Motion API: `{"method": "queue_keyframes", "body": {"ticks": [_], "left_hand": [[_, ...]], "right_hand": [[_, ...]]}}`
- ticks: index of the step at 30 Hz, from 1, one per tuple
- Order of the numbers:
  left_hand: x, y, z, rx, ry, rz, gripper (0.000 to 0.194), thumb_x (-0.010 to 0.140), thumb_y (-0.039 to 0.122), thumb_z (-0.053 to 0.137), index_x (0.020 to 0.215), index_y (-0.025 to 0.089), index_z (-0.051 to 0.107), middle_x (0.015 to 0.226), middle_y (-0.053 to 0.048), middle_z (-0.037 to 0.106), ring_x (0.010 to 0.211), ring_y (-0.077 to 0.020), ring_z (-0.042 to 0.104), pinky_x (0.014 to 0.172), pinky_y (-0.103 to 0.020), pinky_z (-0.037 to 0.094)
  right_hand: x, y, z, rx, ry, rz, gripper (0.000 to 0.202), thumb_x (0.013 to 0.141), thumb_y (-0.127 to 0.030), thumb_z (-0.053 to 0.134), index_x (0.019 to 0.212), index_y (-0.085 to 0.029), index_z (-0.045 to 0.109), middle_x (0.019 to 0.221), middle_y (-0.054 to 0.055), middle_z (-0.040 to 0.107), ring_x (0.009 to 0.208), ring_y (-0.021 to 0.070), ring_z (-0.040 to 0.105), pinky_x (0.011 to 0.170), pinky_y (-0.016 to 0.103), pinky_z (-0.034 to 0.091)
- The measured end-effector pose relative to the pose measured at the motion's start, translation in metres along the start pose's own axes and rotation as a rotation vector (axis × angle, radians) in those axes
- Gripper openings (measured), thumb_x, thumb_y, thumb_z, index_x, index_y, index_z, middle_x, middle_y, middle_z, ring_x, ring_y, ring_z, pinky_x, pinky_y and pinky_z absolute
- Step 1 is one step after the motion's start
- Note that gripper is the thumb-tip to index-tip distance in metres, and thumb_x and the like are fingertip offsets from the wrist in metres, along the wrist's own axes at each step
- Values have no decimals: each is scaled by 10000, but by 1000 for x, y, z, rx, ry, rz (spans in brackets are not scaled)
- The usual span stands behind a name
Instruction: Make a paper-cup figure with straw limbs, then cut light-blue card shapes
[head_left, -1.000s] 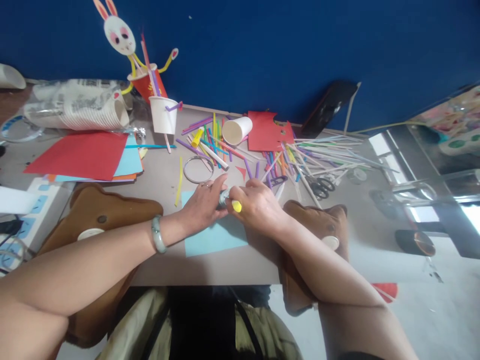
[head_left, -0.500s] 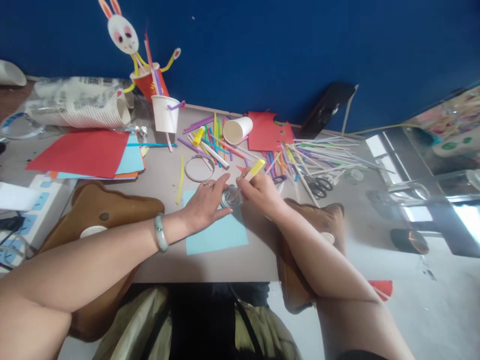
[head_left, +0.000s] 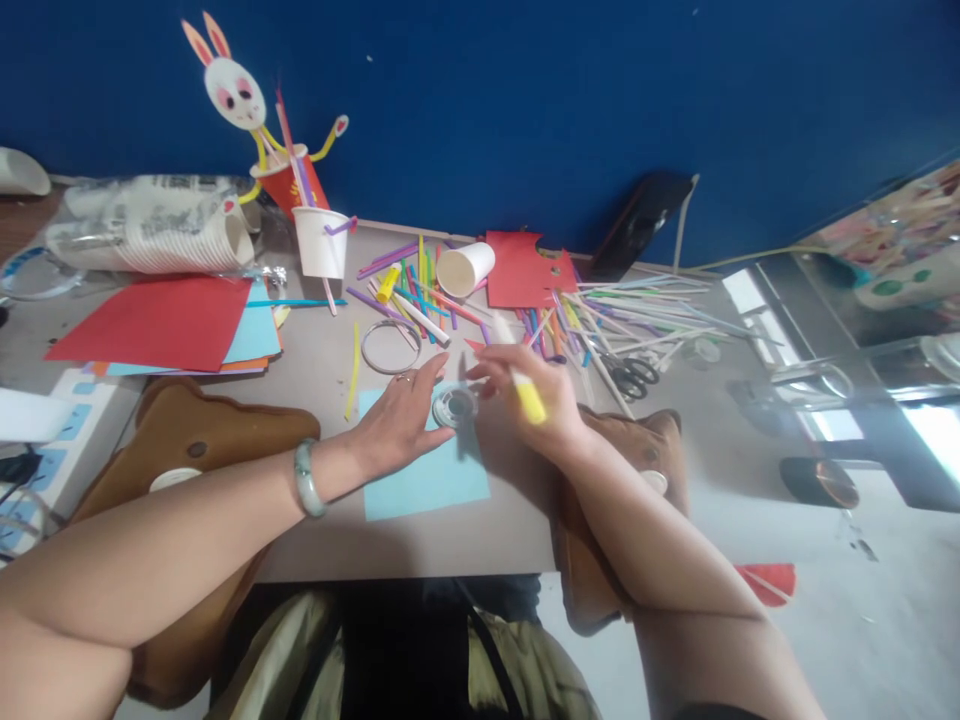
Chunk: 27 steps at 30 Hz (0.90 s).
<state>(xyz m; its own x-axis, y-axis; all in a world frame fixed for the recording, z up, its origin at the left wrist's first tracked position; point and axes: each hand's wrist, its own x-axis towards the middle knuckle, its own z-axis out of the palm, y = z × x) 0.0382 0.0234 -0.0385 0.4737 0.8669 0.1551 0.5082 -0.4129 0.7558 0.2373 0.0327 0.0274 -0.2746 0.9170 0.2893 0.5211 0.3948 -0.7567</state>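
On a light blue sheet of paper (head_left: 431, 480) lies a small clear ring-shaped thing (head_left: 455, 404), much like a roll of tape. My left hand (head_left: 401, 415) rests at its left, thumb and fingers apart around that side; whether they touch it I cannot tell. A white marker with a yellow end (head_left: 530, 398) is in my right hand (head_left: 536, 390), just right of the ring and raised off the paper. The yellow end points toward me, while the white far end is smeared by motion.
Behind my hands are a metal ring (head_left: 391, 346), a paper cup (head_left: 465, 270) on its side, cut straws (head_left: 420, 290) and red paper (head_left: 517, 270). Scissors (head_left: 634, 378) lie to the right. At the back left stand a rabbit figure (head_left: 236, 95) and bagged paper cups (head_left: 165, 225).
My right hand has moved back from the ring and turned, so the marker's yellow end now faces me instead of away. My left hand stays beside the ring. The view has shifted slightly.
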Motion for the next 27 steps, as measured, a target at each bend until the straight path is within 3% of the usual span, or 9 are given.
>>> {"method": "queue_keyframes", "body": {"ticks": [2, 5, 9, 12, 16, 18, 23, 27], "left_hand": [[0, 1, -3, 34, -2, 0, 971, 748, 361, 736, 1518, 220, 160, 1347, -166, 535, 1202, -331, 551, 1004, -521, 416], [-1, 4, -8, 123, -19, -19, 1008, 719, 382, 757, 1515, 198, 165, 1316, -183, 547, 1212, -369, 540, 1020, -564, 363], [0, 7, -10, 174, -50, -51, 1032, 696, 354, 773, 1509, 173, 163, 1276, -183, 564, 1209, -374, 542, 1018, -560, 345], [0, 6, -9, 186, -56, -64, 1036, 687, 345, 787, 1502, 168, 171, 1295, -190, 554, 1229, -374, 528, 1020, -554, 338], [-1, 3, -10, 183, -53, -44, 1052, 682, 340, 799, 1508, 188, 165, 1357, -192, 513, 1268, -377, 491, 1032, -543, 327], [-1, 3, -10, 174, -58, -38, 1043, 688, 338, 793, 1511, 206, 167, 1366, -181, 506, 1280, -376, 480, 1037, -542, 322], [0, 5, -13, 134, -60, -45, 966, 687, 360, 790, 1479, 215, 257, 1337, -161, 529, 1219, -366, 532, 1039, -554, 328], [5, 11, -24, 76, 141, 5, 600, 806, 330, 692, 1341, 230, 440, 1243, -95, 605, 1061, -256, 618, 1028, -474, 377]], "right_hand": [[1, 3, -1, -155, -171, -83, 121, 883, -336, 610, 946, -235, 586, 857, 42, 694, 773, 211, 653, 787, 369, 491], [2, 8, 1, -325, -352, -159, 337, 719, -326, 747, 957, -216, 535, 911, 73, 686, 872, 270, 634, 887, 433, 441], [0, 13, 6, -343, -406, -144, 396, 678, -260, 734, 972, -217, 472, 936, 78, 669, 879, 272, 619, 866, 419, 434], [0, 12, 2, -248, -248, -112, 440, 660, -236, 739, 964, -239, 421, 970, 66, 655, 889, 258, 614, 846, 410, 445], [6, 9, -11, -44, 208, -65, 474, 698, -284, 749, 980, -268, 368, 1035, 51, 624, 928, 227, 613, 868, 424, 463], [10, 10, -16, 28, 353, -56, 464, 732, -309, 739, 999, -274, 361, 1032, 54, 615, 947, 225, 612, 873, 436, 471], [18, 28, -18, 141, 469, -25, 394, 828, -408, 664, 1058, -291, 367, 1057, 83, 612, 941, 244, 628, 783, 443, 494], [24, 47, -19, 234, 574, 39, 321, 869, -400, 592, 1054, -296, 352, 1037, 56, 615, 902, 215, 639, 749, 411, 497]]}}
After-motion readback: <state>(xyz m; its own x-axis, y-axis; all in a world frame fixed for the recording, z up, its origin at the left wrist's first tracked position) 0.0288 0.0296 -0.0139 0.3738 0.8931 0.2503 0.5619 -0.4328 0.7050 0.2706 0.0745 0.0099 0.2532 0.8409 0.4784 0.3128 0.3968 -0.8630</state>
